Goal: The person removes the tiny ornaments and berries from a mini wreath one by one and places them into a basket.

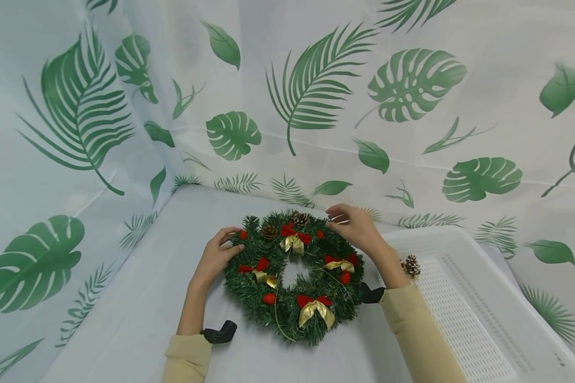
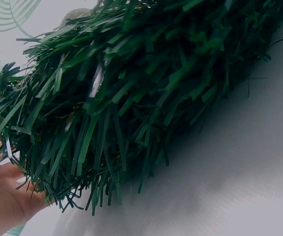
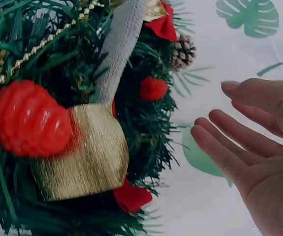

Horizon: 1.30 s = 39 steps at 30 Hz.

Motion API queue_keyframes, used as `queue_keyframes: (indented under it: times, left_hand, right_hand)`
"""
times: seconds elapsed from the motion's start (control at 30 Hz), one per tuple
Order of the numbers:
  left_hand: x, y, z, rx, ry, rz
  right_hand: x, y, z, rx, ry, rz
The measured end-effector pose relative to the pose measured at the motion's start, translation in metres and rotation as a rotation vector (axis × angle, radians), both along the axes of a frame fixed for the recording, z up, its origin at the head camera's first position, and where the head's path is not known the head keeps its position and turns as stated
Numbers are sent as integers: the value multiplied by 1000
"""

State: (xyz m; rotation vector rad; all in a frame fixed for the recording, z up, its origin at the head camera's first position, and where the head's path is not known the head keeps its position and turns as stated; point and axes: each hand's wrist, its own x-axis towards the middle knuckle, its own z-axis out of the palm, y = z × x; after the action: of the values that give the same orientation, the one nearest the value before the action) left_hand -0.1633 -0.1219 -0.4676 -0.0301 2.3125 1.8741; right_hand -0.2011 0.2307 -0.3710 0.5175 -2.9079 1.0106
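A green Christmas wreath (image 1: 254, 300) lies on the white table, trimmed with red-and-gold bows (image 1: 316, 311), red berries (image 1: 269, 299), pine cones (image 1: 269, 232) and a thin gold bead string. My left hand (image 1: 214, 259) grips its upper left rim, thumb over the greenery. In the left wrist view, the wreath's tinsel hides most of the fingers of that hand (image 2: 6, 194). At the upper right rim is my right hand (image 1: 356, 230), its fingers loosely bent. The right wrist view shows this hand (image 3: 271, 172) holding nothing, a short gap from the wreath (image 3: 143, 128).
To the right stands a white perforated plastic basket (image 1: 522, 303), with loose pine cones (image 1: 412, 266) in it near my right forearm. White cloth with green leaf prints (image 1: 316, 159) hangs behind and to the left. Black wrist cameras (image 1: 222, 332) sit on both wrists.
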Motion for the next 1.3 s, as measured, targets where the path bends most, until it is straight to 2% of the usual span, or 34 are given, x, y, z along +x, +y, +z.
queue_keyframes:
  times: [0.43, 0.63, 0.97, 1.3]
  left_hand:
    - [1, -3, -2, 2, 2, 6]
    - [2, -3, -1, 18, 7, -3]
    - [0, -1, 0, 16, 14, 4]
    - [0, 0, 0, 4, 1, 12]
  right_hand:
    - [-11, -22, -11, -36, -60, 43]
    - [-17, -33, -19, -22, -69, 59]
    - [-27, -42, -24, -44, -77, 71]
    - [-31, -46, -29, -25, -97, 72]
